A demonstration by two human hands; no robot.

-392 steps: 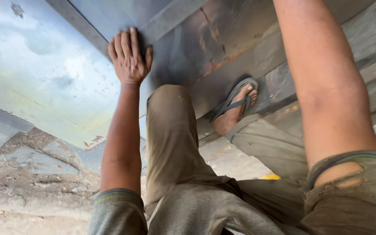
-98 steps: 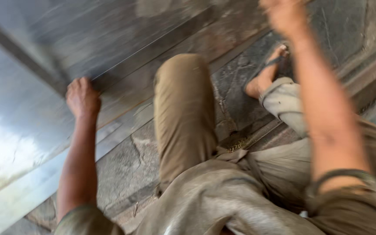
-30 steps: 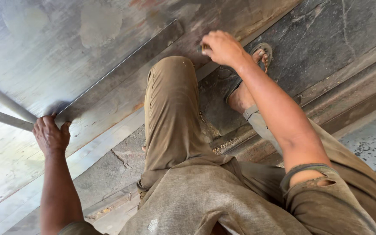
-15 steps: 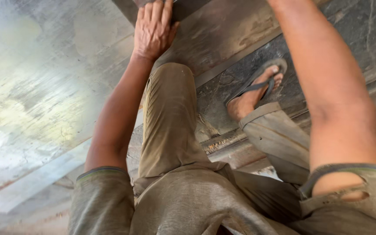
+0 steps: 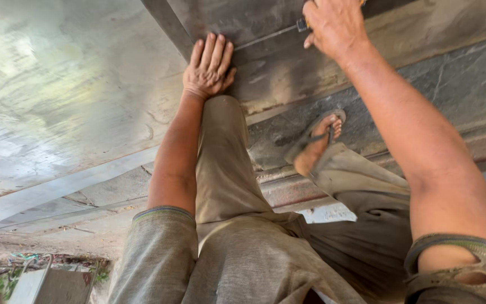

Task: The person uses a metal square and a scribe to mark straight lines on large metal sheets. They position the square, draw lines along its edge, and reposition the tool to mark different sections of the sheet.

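Steel sheet (image 5: 85, 101) dull, scuffed | left hand (image 5: 208, 67) flat, spread | right hand (image 5: 333, 25) gripping thin tool (image 5: 301, 25)

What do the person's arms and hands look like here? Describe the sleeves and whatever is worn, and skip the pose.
Both arms are bare below short grey-khaki sleeves. The left sleeve ends in a neat hem with a thin greenish band. The right sleeve is frayed, with a hole torn near its edge. The left hand and right hand wear no gloves, rings or watch, and look dusty.
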